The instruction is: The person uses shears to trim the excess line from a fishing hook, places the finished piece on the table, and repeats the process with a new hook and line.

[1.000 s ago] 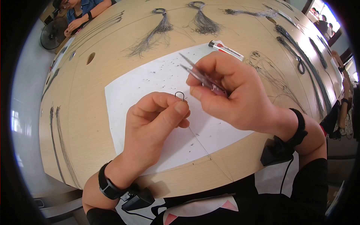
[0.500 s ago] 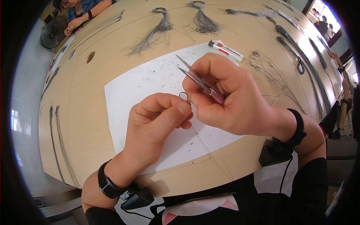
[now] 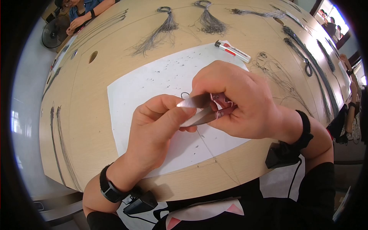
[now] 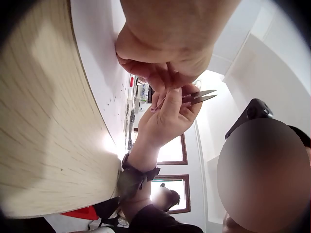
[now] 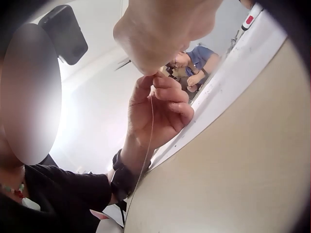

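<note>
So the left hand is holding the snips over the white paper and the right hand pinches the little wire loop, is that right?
Not quite: the hands are swapped. In the head view the right hand holds the snips and the left hand pinches the wire loop, both over the white paper.

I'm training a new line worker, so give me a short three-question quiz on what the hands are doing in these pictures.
1. True or false: the right hand grips a pair of thread snips.
2. What does the left hand pinch? A) a marker B) a small wire loop with a thin line hanging from it C) a coin
3. Fill in: the hands work over a white ____ on the wooden table.

Key: 1 true; 2 B; 3 sheet of paper.
</note>
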`<state>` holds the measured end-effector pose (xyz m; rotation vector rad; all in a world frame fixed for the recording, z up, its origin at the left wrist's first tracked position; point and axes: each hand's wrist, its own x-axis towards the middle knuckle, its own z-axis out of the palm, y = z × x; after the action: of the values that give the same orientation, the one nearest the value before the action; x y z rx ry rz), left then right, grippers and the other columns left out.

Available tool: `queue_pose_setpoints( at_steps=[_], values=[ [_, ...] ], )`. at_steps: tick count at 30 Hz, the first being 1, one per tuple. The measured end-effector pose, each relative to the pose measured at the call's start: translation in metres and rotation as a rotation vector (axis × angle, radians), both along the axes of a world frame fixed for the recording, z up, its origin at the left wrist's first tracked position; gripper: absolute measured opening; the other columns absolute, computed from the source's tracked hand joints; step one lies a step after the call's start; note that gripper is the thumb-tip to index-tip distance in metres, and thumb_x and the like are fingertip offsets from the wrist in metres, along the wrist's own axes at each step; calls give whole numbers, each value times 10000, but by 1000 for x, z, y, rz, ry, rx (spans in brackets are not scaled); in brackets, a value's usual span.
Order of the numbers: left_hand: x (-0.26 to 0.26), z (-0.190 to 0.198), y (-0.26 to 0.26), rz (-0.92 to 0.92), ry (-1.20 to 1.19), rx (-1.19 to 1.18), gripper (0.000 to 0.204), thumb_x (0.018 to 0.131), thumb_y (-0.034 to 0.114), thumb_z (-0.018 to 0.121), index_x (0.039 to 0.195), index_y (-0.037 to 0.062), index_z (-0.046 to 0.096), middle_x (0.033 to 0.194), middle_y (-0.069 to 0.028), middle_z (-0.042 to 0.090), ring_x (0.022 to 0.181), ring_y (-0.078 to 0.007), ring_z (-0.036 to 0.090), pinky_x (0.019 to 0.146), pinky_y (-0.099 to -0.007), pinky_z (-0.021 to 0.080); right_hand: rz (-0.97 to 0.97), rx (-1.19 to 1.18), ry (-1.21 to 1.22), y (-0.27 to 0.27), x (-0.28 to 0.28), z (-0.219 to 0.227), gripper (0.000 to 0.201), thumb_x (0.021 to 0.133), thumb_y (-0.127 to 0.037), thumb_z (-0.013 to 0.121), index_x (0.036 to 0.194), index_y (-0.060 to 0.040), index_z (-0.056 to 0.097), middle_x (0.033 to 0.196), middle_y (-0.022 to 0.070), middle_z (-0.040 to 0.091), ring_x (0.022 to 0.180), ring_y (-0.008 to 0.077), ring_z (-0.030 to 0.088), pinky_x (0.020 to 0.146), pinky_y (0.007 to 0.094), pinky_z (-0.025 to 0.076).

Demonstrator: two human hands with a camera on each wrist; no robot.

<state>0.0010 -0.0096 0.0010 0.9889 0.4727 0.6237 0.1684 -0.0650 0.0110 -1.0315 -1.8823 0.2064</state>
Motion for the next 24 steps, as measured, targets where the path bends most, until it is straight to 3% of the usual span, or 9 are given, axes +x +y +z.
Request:
queue_pose_setpoints(
  at_steps=[5,8,10,12,15,20,24],
  values=[
    [-1,0,-1,-55,22,92,76,781,68,549,809,-1,568,732,-66,579,659,-112,535,616,-228,443,-7,-76,3,-4,-3,7,261,620,20,617,843,-36,494,759,29,504,546,68,433,466,176,350],
    [0,2,0,-68,36,55,65,775,61,557,791,-1,569,721,-59,574,651,-110,532,607,-227,444,-40,-174,124,-6,-1,10,200,685,-12,595,861,-20,501,748,8,497,572,36,419,497,163,344],
    [0,2,0,-73,53,78,62,775,59,558,785,-1,570,718,-57,573,650,-109,532,603,-226,445,3,-375,362,-4,0,10,174,733,-25,563,895,2,505,753,-8,494,595,15,409,525,149,337],
    [-1,2,0,-81,70,101,59,774,57,559,780,-1,571,715,-54,572,650,-108,531,600,-226,445,49,-439,289,-3,2,14,178,752,-31,554,917,19,506,776,0,506,611,19,425,534,146,340],
    [-1,1,-1,-94,84,142,52,769,48,564,794,3,569,724,-51,576,652,-103,530,602,-218,444,97,-474,459,-2,-2,10,175,753,-15,553,916,24,501,784,11,516,637,26,449,565,148,367],
    [1,6,-1,-115,100,-30,130,813,118,512,859,8,566,770,-60,586,689,-107,535,599,-211,411,99,-498,621,-1,-4,10,173,766,-18,554,921,25,490,792,29,526,723,57,504,676,174,418],
    [0,2,1,-172,41,-79,162,831,141,483,872,9,568,789,-69,587,703,-113,538,600,-213,398,116,-548,659,-3,-4,12,182,768,-29,559,927,25,488,803,34,527,742,60,509,680,174,419]
  ],
)
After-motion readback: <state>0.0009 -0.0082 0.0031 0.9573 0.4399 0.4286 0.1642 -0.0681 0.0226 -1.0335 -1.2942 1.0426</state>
